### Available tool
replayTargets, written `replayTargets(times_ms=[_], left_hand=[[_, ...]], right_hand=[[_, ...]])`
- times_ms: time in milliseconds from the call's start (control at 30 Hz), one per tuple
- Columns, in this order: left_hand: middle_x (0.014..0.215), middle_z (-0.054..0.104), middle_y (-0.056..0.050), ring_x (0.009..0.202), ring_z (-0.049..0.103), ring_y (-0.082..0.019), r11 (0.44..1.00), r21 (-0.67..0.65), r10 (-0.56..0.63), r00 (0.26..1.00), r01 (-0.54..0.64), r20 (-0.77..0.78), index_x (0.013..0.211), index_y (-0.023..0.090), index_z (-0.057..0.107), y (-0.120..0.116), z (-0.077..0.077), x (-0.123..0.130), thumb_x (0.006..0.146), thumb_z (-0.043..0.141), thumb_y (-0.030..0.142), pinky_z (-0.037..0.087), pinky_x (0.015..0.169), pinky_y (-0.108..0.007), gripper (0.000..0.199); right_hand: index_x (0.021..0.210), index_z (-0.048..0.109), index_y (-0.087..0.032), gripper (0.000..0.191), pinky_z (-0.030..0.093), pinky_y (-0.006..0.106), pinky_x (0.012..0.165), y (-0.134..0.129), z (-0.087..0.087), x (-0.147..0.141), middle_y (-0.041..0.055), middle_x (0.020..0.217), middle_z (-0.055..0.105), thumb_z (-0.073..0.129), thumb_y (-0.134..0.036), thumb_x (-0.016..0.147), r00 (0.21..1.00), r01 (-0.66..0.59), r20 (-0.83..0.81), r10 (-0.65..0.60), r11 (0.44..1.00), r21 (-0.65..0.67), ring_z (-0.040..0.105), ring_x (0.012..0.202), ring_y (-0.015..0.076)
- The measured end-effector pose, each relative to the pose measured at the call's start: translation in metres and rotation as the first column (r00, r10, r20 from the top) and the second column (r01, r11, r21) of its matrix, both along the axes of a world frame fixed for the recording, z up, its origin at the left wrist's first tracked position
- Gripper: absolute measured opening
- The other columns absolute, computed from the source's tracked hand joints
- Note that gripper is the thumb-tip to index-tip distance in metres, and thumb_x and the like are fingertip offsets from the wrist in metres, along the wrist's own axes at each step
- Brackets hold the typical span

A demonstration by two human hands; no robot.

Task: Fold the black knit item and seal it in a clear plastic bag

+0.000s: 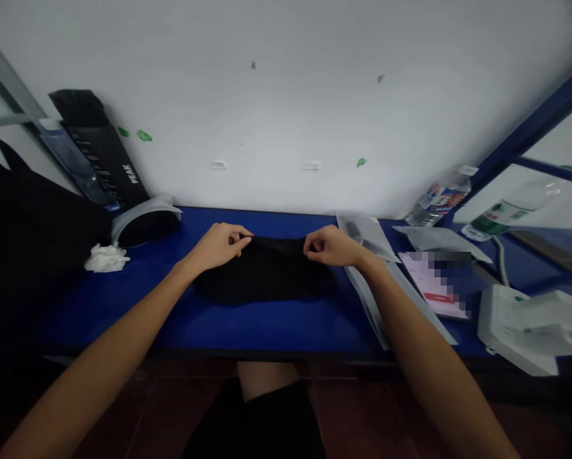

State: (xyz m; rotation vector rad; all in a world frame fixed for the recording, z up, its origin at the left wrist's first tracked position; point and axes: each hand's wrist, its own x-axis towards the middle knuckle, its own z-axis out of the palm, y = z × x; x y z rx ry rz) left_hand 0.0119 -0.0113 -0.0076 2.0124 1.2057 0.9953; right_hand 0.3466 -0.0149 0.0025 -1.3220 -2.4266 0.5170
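Observation:
A black cloth [266, 274] lies on the blue table [266, 328], its far edge lifted a little between my hands. My left hand [223, 245] pinches that edge at its left end with thumb and forefinger. At the right end of the same edge, my right hand [331, 246] is closed on the cloth with curled fingers. The near part of the cloth rests on the tabletop.
Crumpled tissue [106, 258], a black item in a clear pouch [154, 223] and a black bag [32, 236] are at left. Plastic sleeves [369, 236], a pink card [429, 284], a white power strip [515, 325] and bottles [441, 197] stand or lie at right.

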Motion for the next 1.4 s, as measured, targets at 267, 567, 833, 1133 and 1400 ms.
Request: replayTargets(times_ms=[267, 567, 833, 1133, 1400], left_hand=[[0.147, 0.076, -0.013, 0.135, 0.074, -0.027, 0.989, 0.141, 0.012, 0.989, -0.032, 0.144, 0.161, 0.025, 0.059, -0.004, 0.001, 0.009, 0.098, 0.072, 0.026, 0.059, 0.112, -0.041, 0.064], [0.138, 0.079, -0.009, 0.133, 0.071, -0.032, 0.964, 0.236, -0.027, 0.93, 0.121, -0.366, 0.131, 0.024, 0.075, 0.005, -0.013, 0.0, 0.105, 0.062, 0.037, 0.052, 0.121, -0.054, 0.032], [0.094, 0.082, -0.004, 0.09, 0.075, -0.024, 0.994, 0.02, -0.095, 0.925, 0.11, -0.368, 0.111, 0.025, 0.079, 0.001, 0.005, -0.004, 0.1, 0.068, 0.047, 0.058, 0.091, -0.04, 0.028], [0.146, 0.066, -0.016, 0.143, 0.053, -0.045, 0.99, 0.05, 0.138, 0.797, -0.134, -0.588, 0.131, 0.024, 0.074, 0.005, -0.006, -0.007, 0.085, 0.082, 0.068, 0.041, 0.12, -0.065, 0.064], [0.115, 0.079, -0.006, 0.113, 0.072, -0.03, 0.991, 0.114, 0.098, 0.956, -0.069, -0.278, 0.106, 0.023, 0.07, 0.017, -0.008, -0.008, 0.087, 0.081, 0.028, 0.052, 0.106, -0.05, 0.023]], right_hand=[[0.113, 0.068, -0.023, 0.034, 0.056, 0.035, 0.073, -0.001, -0.002, 0.001, 0.0001, 0.075, 0.081, 0.081, -0.028, 0.083, 0.988, 0.079, -0.123, -0.091, 0.992, -0.095, 0.075, 0.066, 0.0219], [0.123, 0.075, -0.026, 0.04, 0.061, 0.051, 0.107, 0.014, -0.022, 0.0, 0.0073, 0.13, 0.083, 0.066, -0.014, 0.086, 0.958, 0.215, -0.256, -0.129, 0.914, 0.344, 0.079, 0.114, 0.031], [0.084, 0.078, -0.023, 0.022, 0.058, 0.037, 0.08, 0.013, -0.02, -0.002, 0.0028, 0.077, 0.08, 0.062, -0.009, 0.078, 0.971, 0.238, -0.062, -0.231, 0.962, 0.134, 0.077, 0.08, 0.0258], [0.13, 0.07, -0.022, 0.05, 0.048, 0.063, 0.113, 0.018, -0.037, 0.009, 0.0176, 0.15, 0.065, 0.075, -0.034, 0.082, 0.943, 0.266, 0.154, -0.296, 0.946, 0.185, 0.059, 0.136, 0.0439], [0.109, 0.066, -0.025, 0.035, 0.057, 0.044, 0.09, 0.029, -0.037, 0.014, 0.0049, 0.094, 0.074, 0.067, -0.016, 0.075, 0.964, 0.242, -0.173, -0.203, 0.938, 0.249, 0.071, 0.091, 0.0284]])
